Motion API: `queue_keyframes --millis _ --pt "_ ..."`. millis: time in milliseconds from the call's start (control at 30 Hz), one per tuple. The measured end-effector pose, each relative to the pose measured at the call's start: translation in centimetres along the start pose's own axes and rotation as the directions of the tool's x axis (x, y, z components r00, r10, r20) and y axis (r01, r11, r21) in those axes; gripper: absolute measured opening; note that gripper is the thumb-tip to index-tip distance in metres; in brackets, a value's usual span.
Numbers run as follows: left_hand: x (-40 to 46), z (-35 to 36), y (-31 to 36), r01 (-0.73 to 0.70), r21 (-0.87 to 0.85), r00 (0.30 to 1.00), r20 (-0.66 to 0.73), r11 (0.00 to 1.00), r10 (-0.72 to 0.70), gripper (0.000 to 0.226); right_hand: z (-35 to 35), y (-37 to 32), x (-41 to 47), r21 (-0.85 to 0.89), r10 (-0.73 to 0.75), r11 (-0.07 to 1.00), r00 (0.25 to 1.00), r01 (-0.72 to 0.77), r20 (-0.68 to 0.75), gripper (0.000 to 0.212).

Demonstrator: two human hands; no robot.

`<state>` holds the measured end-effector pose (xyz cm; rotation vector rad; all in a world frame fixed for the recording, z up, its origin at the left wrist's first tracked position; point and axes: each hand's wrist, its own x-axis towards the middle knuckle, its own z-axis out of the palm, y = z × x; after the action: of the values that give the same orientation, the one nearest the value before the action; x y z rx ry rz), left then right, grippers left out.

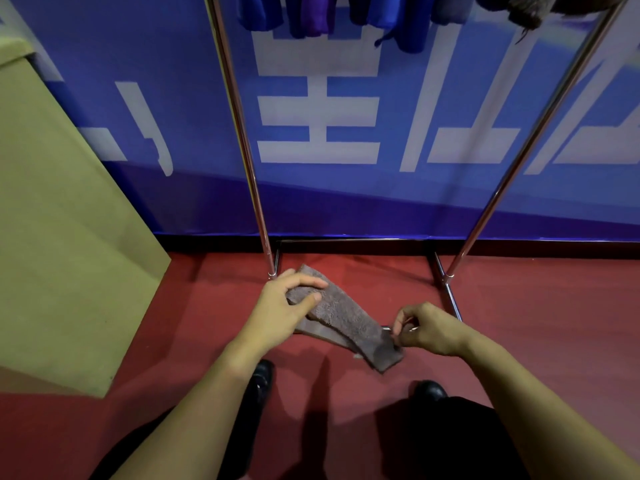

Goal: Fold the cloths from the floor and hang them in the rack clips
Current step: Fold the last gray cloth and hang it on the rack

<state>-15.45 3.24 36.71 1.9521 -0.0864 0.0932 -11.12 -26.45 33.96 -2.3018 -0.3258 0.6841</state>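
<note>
Both grips clamped on brown cloth (pixel 346 320): left hand (pixel 287 306) at 10 o'clock, right hand (pixel 424 329) at 3 o'clock. Better to keep edges aligned, pull flat before lifting toward rack (pixel 242 133).

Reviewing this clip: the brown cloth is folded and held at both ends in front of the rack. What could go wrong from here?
1. The right hand only pinches one end of the brown cloth, so that end could slip and the fold open.
2. The layers already look offset near the left hand; lifting may skew them further.
3. Hung cloths already crowd the top of the rack, so a free clip may be hard to reach.
</note>
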Motion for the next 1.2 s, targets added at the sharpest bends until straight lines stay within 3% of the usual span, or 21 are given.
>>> queue_keyframes --millis 167,333,533,700,800,867,933,1033,1100,1200 --pt "-0.8 1.4 0.1 -0.090 0.192 0.972 0.232 0.977 0.044 0.025 1.6 -1.3 0.4 0.108 -0.109 0.988 0.994 0.110 -0.014 0.023" --pt "-1.0 1.9 0.7 -0.067 0.121 0.954 0.297 0.990 0.028 0.027 3.5 -3.0 0.7 0.184 -0.227 0.957 0.974 0.224 0.000 0.033" --pt "-0.6 1.0 1.2 -0.047 -0.047 0.985 0.167 0.998 0.054 0.024 4.2 -3.8 0.3 0.371 -0.290 0.900 0.950 0.229 0.119 0.019" --pt "0.0 0.8 0.5 -0.035 -0.029 0.999 0.020 0.999 0.035 0.026 4.1 -4.0 0.1 0.492 -0.196 0.862 0.975 0.124 0.099 0.016" --pt "0.0 1.3 -0.6 -0.023 0.012 0.999 -0.035 1.000 0.023 0.038 4.0 -4.2 0.0 0.539 -0.163 0.836 0.985 0.107 0.057 0.017" --pt "0.0 1.9 -1.0 0.035 0.024 0.997 -0.069 0.999 -0.033 0.059 4.0 -4.3 0.1 0.562 -0.131 0.820 0.991 0.112 -0.006 0.017" --pt "-0.2 2.7 -1.3 0.198 -0.088 0.978 -0.050 0.976 -0.202 0.083 3.9 -4.5 0.1 0.613 -0.107 0.778 0.990 0.140 -0.091 0.018" --pt "-0.7 3.9 -1.3 0.465 -0.274 0.885 0.137 0.842 -0.444 0.105 3.6 -5.2 -0.1 0.702 -0.063 0.687 0.978 0.186 -0.198 0.023" --pt "-1.0 4.6 -1.3 0.518 -0.368 0.855 0.232 0.772 -0.464 0.105 3.6 -5.6 0.0 0.735 -0.044 0.648 0.973 0.201 -0.228 0.026" --pt "-1.1 5.3 -0.7 0.450 -0.476 0.893 0.235 0.755 -0.384 0.082 3.9 -5.9 -0.1 0.762 -0.073 0.600 0.964 0.246 -0.255 0.033"
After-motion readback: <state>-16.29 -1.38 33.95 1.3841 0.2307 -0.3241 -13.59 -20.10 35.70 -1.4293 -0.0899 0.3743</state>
